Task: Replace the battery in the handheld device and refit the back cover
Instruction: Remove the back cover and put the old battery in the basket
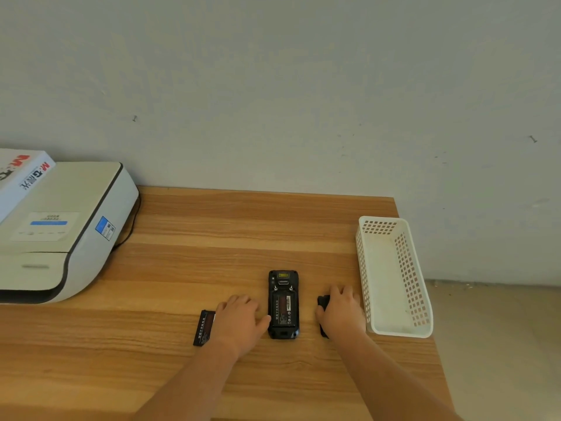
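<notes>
A black handheld device (283, 304) lies face down on the wooden table (212, 238), its back uncovered, with a labelled battery sitting in the bay. A second black battery (204, 328) lies flat to its left. My left hand (239, 320) rests palm down between that battery and the device, thumb touching the device's left edge, fingers apart. The black back cover (323, 308) lies to the right of the device, mostly hidden under my right hand (341, 311), which lies over it; whether the fingers grip it cannot be told.
A white perforated plastic basket (394, 332) stands at the table's right edge, next to my right hand. A white printer (76, 232) with a box (21, 177) on top fills the left side. The wall runs behind the table.
</notes>
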`<action>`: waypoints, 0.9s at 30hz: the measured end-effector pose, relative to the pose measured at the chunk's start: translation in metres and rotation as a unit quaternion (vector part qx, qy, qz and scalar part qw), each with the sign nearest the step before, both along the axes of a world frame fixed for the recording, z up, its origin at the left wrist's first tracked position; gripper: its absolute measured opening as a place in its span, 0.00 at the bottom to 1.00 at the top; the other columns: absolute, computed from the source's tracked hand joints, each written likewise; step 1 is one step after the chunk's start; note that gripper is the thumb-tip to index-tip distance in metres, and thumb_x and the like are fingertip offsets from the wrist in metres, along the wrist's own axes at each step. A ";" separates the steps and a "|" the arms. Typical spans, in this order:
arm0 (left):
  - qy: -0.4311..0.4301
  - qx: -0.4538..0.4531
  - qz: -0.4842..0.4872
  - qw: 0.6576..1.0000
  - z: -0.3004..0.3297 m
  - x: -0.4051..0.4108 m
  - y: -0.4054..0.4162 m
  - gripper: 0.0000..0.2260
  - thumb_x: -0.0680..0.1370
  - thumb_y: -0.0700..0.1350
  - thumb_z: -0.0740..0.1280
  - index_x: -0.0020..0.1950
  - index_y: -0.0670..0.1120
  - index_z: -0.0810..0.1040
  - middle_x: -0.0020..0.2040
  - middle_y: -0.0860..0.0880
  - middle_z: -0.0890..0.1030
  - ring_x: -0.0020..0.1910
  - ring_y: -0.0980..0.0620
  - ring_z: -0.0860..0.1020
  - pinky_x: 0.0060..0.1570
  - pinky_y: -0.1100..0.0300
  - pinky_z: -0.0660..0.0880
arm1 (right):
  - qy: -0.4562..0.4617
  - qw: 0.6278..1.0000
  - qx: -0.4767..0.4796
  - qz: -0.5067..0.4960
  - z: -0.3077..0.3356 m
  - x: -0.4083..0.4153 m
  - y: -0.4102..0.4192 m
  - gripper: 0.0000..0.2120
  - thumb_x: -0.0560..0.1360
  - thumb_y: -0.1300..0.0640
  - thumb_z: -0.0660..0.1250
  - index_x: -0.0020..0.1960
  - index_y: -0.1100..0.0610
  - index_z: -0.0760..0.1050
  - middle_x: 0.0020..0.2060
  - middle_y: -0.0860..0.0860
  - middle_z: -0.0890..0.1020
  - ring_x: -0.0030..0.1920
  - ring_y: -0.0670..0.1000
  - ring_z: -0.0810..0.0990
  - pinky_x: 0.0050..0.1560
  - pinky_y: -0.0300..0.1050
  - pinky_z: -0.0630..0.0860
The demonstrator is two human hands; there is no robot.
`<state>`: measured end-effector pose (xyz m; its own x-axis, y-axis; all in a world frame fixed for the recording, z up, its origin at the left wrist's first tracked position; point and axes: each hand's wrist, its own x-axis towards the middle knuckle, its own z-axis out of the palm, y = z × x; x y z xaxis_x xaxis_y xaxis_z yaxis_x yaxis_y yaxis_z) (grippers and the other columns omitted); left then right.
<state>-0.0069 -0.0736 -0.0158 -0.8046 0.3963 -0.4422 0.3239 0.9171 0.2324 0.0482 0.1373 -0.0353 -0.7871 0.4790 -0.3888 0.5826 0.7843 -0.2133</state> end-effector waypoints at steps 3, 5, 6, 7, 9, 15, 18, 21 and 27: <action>0.003 0.004 0.002 1.000 0.001 0.000 -0.001 0.19 0.80 0.61 0.57 0.65 0.53 0.74 0.64 0.55 0.74 0.67 0.53 0.67 0.69 0.51 0.62 | 0.028 0.999 0.006 0.023 0.007 -0.005 -0.003 0.21 0.77 0.44 0.60 0.66 0.54 0.68 0.64 0.54 0.69 0.62 0.55 0.70 0.55 0.47 0.74; 0.004 0.007 0.004 1.000 0.003 0.000 -0.001 0.19 0.80 0.61 0.57 0.65 0.53 0.74 0.64 0.55 0.74 0.67 0.53 0.67 0.69 0.51 0.62 | 0.037 0.997 -0.013 0.064 0.012 -0.012 -0.009 0.23 0.77 0.45 0.61 0.69 0.53 0.67 0.66 0.53 0.69 0.64 0.55 0.69 0.59 0.49 0.73; 0.006 0.009 0.005 1.000 0.004 -0.001 -0.001 0.19 0.80 0.61 0.57 0.65 0.53 0.74 0.64 0.55 0.74 0.67 0.53 0.67 0.69 0.51 0.62 | 0.038 0.995 -0.025 0.093 0.014 -0.015 -0.013 0.24 0.76 0.46 0.62 0.70 0.53 0.67 0.66 0.53 0.69 0.66 0.54 0.68 0.62 0.51 0.72; 0.009 0.010 0.005 1.000 0.005 -0.001 -0.001 0.19 0.80 0.61 0.57 0.65 0.53 0.74 0.64 0.55 0.74 0.67 0.53 0.67 0.69 0.51 0.62 | 0.039 0.990 -0.036 0.127 0.015 -0.018 -0.018 0.25 0.76 0.46 0.64 0.70 0.52 0.67 0.67 0.52 0.69 0.66 0.54 0.68 0.63 0.52 0.72; 0.014 0.015 0.005 1.000 0.007 -0.002 -0.002 0.19 0.79 0.60 0.58 0.65 0.53 0.75 0.64 0.55 0.74 0.66 0.53 0.67 0.69 0.51 0.63 | 0.037 0.978 -0.049 0.197 0.015 -0.021 -0.027 0.26 0.75 0.46 0.65 0.70 0.52 0.67 0.67 0.51 0.69 0.67 0.54 0.67 0.64 0.52 0.71; 0.012 0.016 0.004 1.000 0.009 -0.003 -0.013 0.19 0.79 0.58 0.59 0.67 0.53 0.74 0.64 0.55 0.74 0.67 0.52 0.67 0.68 0.52 0.62 | -0.006 0.943 -0.022 0.331 0.008 -0.024 -0.044 0.28 0.76 0.52 0.65 0.74 0.52 0.62 0.72 0.53 0.63 0.71 0.56 0.61 0.66 0.54 0.70; 0.005 0.022 0.010 1.000 0.007 -0.003 -0.020 0.19 0.79 0.58 0.59 0.66 0.52 0.74 0.63 0.55 0.74 0.66 0.52 0.67 0.67 0.53 0.63 | -0.024 0.934 -0.005 0.358 0.005 -0.026 -0.046 0.27 0.77 0.54 0.65 0.74 0.54 0.63 0.73 0.54 0.61 0.72 0.57 0.60 0.67 0.54 0.69; -0.002 0.021 0.012 1.000 0.005 -0.003 -0.025 0.19 0.80 0.59 0.58 0.67 0.52 0.74 0.63 0.54 0.74 0.66 0.52 0.67 0.67 0.53 0.62 | -0.038 0.924 0.020 0.379 0.005 -0.028 -0.047 0.27 0.76 0.54 0.65 0.73 0.55 0.64 0.73 0.55 0.62 0.71 0.57 0.61 0.65 0.55 0.71; 0.002 0.019 0.010 1.000 0.004 -0.003 -0.030 0.20 0.80 0.60 0.58 0.66 0.52 0.74 0.63 0.55 0.74 0.66 0.52 0.67 0.67 0.52 0.63 | -0.039 0.911 0.070 0.405 0.005 -0.025 -0.052 0.25 0.75 0.54 0.65 0.69 0.57 0.65 0.69 0.56 0.66 0.66 0.58 0.65 0.56 0.54 0.76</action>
